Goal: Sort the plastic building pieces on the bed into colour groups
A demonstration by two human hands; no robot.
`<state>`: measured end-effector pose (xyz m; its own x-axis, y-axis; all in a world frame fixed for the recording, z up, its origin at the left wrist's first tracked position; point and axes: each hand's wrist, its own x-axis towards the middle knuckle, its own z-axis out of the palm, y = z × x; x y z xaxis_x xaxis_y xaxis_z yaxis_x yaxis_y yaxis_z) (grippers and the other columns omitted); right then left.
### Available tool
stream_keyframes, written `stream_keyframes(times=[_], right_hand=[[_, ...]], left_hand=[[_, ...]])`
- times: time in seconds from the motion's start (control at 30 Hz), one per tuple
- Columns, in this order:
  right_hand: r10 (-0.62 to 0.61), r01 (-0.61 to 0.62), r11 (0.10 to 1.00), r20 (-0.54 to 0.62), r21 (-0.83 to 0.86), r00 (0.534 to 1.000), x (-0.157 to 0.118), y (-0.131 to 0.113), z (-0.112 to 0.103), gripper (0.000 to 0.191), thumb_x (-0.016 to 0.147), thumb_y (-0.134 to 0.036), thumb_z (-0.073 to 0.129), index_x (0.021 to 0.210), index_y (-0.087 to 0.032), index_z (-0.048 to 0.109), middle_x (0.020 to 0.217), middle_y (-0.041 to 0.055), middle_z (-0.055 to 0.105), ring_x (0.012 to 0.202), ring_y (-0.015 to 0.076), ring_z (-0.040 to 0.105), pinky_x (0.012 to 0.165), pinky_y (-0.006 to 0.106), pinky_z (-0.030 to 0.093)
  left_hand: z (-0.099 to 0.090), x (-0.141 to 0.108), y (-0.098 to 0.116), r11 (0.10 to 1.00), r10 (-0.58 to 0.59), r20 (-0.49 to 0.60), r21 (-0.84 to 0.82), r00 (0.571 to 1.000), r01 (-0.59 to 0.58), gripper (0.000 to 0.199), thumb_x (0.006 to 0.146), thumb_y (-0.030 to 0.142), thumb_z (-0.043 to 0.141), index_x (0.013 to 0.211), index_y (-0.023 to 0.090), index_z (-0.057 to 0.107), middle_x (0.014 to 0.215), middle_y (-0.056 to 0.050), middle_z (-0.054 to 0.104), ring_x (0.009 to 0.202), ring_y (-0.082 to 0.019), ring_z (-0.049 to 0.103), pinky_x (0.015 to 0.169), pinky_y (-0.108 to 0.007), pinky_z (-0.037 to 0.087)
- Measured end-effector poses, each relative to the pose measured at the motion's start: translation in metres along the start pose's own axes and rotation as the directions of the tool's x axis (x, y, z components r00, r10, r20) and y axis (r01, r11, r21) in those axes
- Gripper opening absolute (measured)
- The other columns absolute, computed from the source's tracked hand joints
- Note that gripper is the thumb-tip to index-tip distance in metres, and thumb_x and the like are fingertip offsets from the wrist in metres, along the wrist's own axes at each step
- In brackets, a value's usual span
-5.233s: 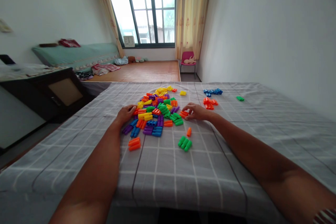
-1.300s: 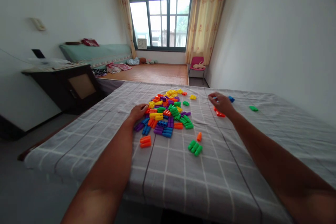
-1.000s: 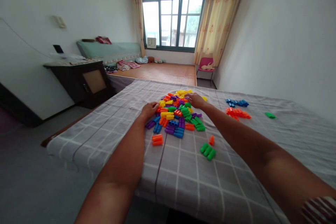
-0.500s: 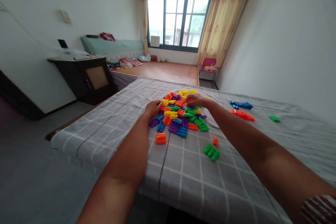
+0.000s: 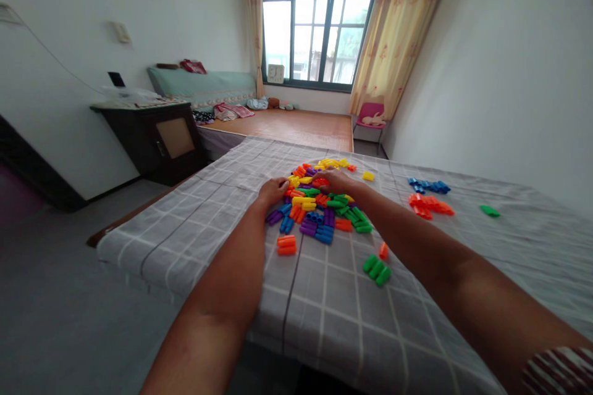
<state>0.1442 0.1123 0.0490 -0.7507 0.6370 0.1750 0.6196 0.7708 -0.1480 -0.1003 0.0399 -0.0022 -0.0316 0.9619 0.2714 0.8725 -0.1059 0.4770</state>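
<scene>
The right hand (image 5: 330, 180), fingers bent, touches the multicoloured plastic tube-block pile (image 5: 309, 202). The left hand (image 5: 274, 190) rests half-curled at its edge; whether either grips anything is unclear.

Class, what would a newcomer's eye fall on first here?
The heap of bright plastic pieces, mid-table on a grey checked cloth, with the left hand at its left edge and the right hand over its far right side. Then the bright window straight behind.

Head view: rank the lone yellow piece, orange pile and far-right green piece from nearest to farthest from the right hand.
1. Lone yellow piece: just right of the right hand.
2. Orange pile: farther right.
3. Far-right green piece: beyond the pile.
</scene>
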Motion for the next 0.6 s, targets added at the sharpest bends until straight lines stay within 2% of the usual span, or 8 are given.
stream_keyframes(times=[0.1, 0.17, 0.27, 0.33, 0.4, 0.47, 0.53, 0.6], right_hand=[[0.109, -0.100, 0.990, -0.096, 0.097, 0.989, -0.002, 0.013, -0.010, 0.035, 0.080, -0.020, 0.060, 0.114, -0.023, 0.069, 0.107, 0.0057, 0.071, 0.100, 0.0242, 0.063, 0.089, 0.034, 0.049], [0.201, -0.160, 0.944, -0.116, 0.288, 0.973, -0.007, 0.022, -0.017, 0.033, 0.082, -0.021, 0.057, 0.113, -0.021, 0.067, 0.097, 0.0046, 0.072, 0.088, 0.0203, 0.065, 0.082, 0.033, 0.053], [0.319, -0.226, 0.749, -0.041, 0.623, 0.947, -0.021, 0.033, -0.023, 0.028, 0.083, -0.025, 0.058, 0.110, -0.019, 0.063, 0.090, 0.0041, 0.071, 0.078, 0.0165, 0.065, 0.073, 0.031, 0.056], [0.379, -0.255, 0.617, 0.003, 0.744, 0.925, -0.034, 0.037, -0.026, 0.026, 0.084, -0.027, 0.058, 0.108, -0.019, 0.060, 0.094, 0.0051, 0.070, 0.078, 0.0154, 0.066, 0.070, 0.030, 0.056], [0.412, -0.270, 0.546, 0.026, 0.793, 0.911, -0.051, 0.043, -0.029, 0.027, 0.086, -0.033, 0.058, 0.110, -0.020, 0.060, 0.098, 0.0058, 0.069, 0.079, 0.0150, 0.066, 0.069, 0.029, 0.057], [0.412, -0.274, 0.524, 0.041, 0.807, 0.910, -0.073, 0.053, -0.036, 0.033, 0.087, -0.040, 0.057, 0.113, -0.022, 0.060, 0.100, 0.0057, 0.068, 0.080, 0.0150, 0.066, 0.068, 0.029, 0.057], [0.429, -0.283, 0.541, 0.029, 0.792, 0.903, -0.100, 0.066, -0.047, 0.040, 0.083, -0.046, 0.062, 0.115, -0.021, 0.060, 0.098, 0.0059, 0.069, 0.079, 0.0150, 0.065, 0.065, 0.028, 0.055], [0.488, -0.320, 0.573, -0.001, 0.755, 0.873, -0.131, 0.082, -0.061, 0.048, 0.077, -0.050, 0.069, 0.112, -0.019, 0.060, 0.093, 0.0070, 0.069, 0.076, 0.0153, 0.064, 0.060, 0.025, 0.052]], left_hand=[[0.000, 0.000, 0.000, 1.000, -0.007, 0.004, -0.008, 1.000, 0.007, 0.038, 0.092, 0.036, 0.042, 0.109, 0.019, 0.072, 0.103, -0.006, 0.074, 0.091, -0.019, 0.065, 0.074, -0.025, 0.045], [0.000, 0.000, 0.000, 1.000, -0.012, 0.007, -0.008, 1.000, 0.012, 0.038, 0.092, 0.036, 0.042, 0.109, 0.020, 0.072, 0.104, -0.006, 0.074, 0.092, -0.019, 0.065, 0.074, -0.024, 0.045], [0.000, 0.001, -0.001, 1.000, 0.002, 0.004, -0.016, 1.000, -0.002, 0.039, 0.092, 0.036, 0.042, 0.110, 0.018, 0.072, 0.105, -0.007, 0.073, 0.092, -0.020, 0.065, 0.075, -0.025, 0.045], [0.000, 0.002, -0.001, 1.000, 0.008, 0.000, -0.022, 1.000, -0.008, 0.039, 0.092, 0.036, 0.042, 0.110, 0.018, 0.071, 0.106, -0.008, 0.073, 0.093, -0.020, 0.065, 0.076, -0.025, 0.046], [-0.001, 0.002, -0.001, 1.000, 0.006, 0.002, -0.019, 1.000, -0.006, 0.039, 0.092, 0.036, 0.041, 0.110, 0.019, 0.071, 0.106, -0.007, 0.073, 0.093, -0.019, 0.065, 0.077, -0.025, 0.046], [-0.002, 0.002, -0.001, 1.000, 0.012, 0.007, -0.009, 1.000, -0.012, 0.040, 0.092, 0.037, 0.040, 0.110, 0.019, 0.071, 0.106, -0.007, 0.073, 0.093, -0.019, 0.065, 0.077, -0.024, 0.045], [-0.003, 0.002, -0.001, 1.000, 0.030, 0.012, -0.001, 0.999, -0.030, 0.042, 0.091, 0.038, 0.039, 0.109, 0.018, 0.072, 0.105, -0.007, 0.074, 0.093, -0.019, 0.065, 0.077, -0.024, 0.045], [-0.003, 0.003, -0.002, 0.999, 0.037, 0.009, 0.003, 0.999, -0.037, 0.043, 0.091, 0.039, 0.038, 0.109, 0.018, 0.072, 0.105, -0.007, 0.074, 0.094, -0.019, 0.065, 0.077, -0.024, 0.045]])
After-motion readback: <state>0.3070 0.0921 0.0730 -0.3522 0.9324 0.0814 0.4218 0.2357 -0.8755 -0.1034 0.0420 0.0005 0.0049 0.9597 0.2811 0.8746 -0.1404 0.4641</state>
